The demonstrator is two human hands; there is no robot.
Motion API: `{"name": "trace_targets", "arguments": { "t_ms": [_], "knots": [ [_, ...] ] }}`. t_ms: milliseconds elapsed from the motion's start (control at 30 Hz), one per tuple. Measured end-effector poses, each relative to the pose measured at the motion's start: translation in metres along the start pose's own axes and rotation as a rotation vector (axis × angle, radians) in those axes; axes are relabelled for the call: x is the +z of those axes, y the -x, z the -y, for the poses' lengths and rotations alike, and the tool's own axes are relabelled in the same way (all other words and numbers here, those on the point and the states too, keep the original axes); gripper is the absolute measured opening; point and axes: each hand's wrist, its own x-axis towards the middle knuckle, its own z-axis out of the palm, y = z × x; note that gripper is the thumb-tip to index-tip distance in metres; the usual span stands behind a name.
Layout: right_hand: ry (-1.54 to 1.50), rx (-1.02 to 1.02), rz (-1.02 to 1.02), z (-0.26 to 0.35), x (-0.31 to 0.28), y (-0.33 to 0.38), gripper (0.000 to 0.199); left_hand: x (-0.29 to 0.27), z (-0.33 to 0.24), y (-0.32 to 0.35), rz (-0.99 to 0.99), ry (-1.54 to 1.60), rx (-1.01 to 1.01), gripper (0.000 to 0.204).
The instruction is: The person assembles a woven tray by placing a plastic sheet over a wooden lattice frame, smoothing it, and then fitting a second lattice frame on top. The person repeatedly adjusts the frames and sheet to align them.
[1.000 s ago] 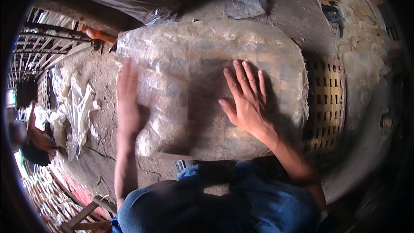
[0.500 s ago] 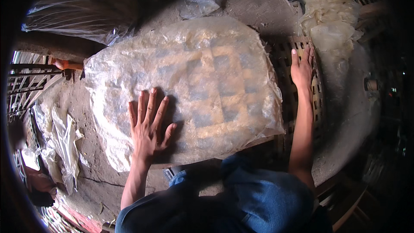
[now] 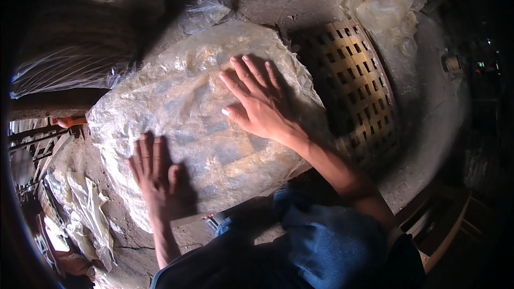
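A cloudy, wrinkled plastic sheet (image 3: 187,118) covers a broad object in front of me, and a lattice of slats shows faintly through it. My right hand (image 3: 259,104) rests on the sheet's right half with its fingers spread. Over the left near part is my left hand (image 3: 152,171), slightly blurred, fingers stretched out; whether it touches or hovers just above I cannot tell. Neither hand grips anything. Just right of the sheet stands a woven bamboo basket (image 3: 364,85) with square gaps in its side.
Crumpled clear plastic (image 3: 201,8) lies beyond the sheet, and yellowish plastic (image 3: 377,5) is heaped at the far right. More torn plastic (image 3: 83,208) is on the dirt floor at left. A wooden frame (image 3: 444,225) stands at the lower right.
My right hand has come left from the basket onto the plastic sheet. My left hand sits lower and further left in view. The whole view has shifted, with the sheet appearing further left.
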Motion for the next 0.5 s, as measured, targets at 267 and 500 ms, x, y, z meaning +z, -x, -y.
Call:
{"name": "trace_targets", "arguments": {
  "t_ms": [267,500],
  "knots": [
    [-0.042,-0.038,-0.053,-0.001,-0.002,-0.005,0.070,0.042,0.281,0.071,-0.182,-0.094,-0.305,0.059],
    [-0.237,-0.058,-0.257,-0.012,0.005,0.006,0.050,-0.028,0.126,0.019,-0.343,0.175,-0.397,0.058]
  ]
}}
